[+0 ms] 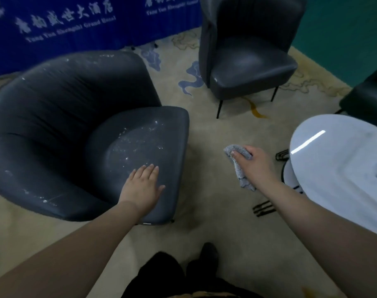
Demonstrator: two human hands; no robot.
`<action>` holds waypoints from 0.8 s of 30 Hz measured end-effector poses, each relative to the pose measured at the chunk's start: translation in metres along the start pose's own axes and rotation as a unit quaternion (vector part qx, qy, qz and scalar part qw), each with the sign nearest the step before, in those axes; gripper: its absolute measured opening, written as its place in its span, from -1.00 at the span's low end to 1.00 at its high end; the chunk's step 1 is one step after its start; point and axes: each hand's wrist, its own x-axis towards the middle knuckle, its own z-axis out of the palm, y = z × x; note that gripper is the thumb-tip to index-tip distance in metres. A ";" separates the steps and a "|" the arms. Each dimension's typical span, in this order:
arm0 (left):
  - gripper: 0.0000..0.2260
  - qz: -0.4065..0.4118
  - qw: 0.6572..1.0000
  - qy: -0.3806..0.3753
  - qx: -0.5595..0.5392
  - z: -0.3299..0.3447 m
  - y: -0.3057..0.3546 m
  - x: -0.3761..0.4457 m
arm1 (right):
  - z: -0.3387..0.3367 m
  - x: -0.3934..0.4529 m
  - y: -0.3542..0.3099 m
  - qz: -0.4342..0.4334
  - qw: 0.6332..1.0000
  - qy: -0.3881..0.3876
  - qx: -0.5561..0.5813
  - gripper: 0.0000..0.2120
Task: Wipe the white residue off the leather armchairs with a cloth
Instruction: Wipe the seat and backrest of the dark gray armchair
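Note:
A dark grey leather armchair (61, 117) fills the left of the view. White residue (140, 140) speckles its seat cushion, and more white flecks mark its back rim and near arm. My left hand (143, 186) lies flat, fingers straight, on the front of that seat. My right hand (255, 162) hovers over the carpet to the right of the chair and grips a grey cloth (239, 166), whose loose end hangs down. A second dark armchair (252, 67) stands at the back, with a small white fleck on its front left corner.
A round white table (342, 175) on black metal legs stands close on the right. Part of another dark chair (368, 100) shows at the right edge. A blue banner (54, 29) lines the back. Beige patterned carpet (209, 130) lies between the chairs. My feet (204, 261) are below.

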 end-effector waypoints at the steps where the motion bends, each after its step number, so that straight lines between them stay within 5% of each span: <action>1: -0.40 -0.012 1.000 -0.002 -0.011 0.000 0.001 0.003 | 0.003 0.013 -0.002 -0.009 1.000 -0.008 -0.002 -0.90; 8: -0.39 -0.104 0.994 -0.027 -0.014 0.007 -0.037 0.027 | 0.053 0.091 -0.031 -0.053 0.994 -0.096 -0.002 -0.86; 24: -0.40 -0.280 0.952 -0.020 -0.118 0.011 -0.102 0.103 | 0.136 0.233 -0.112 -0.148 0.976 -0.154 -0.044 -0.84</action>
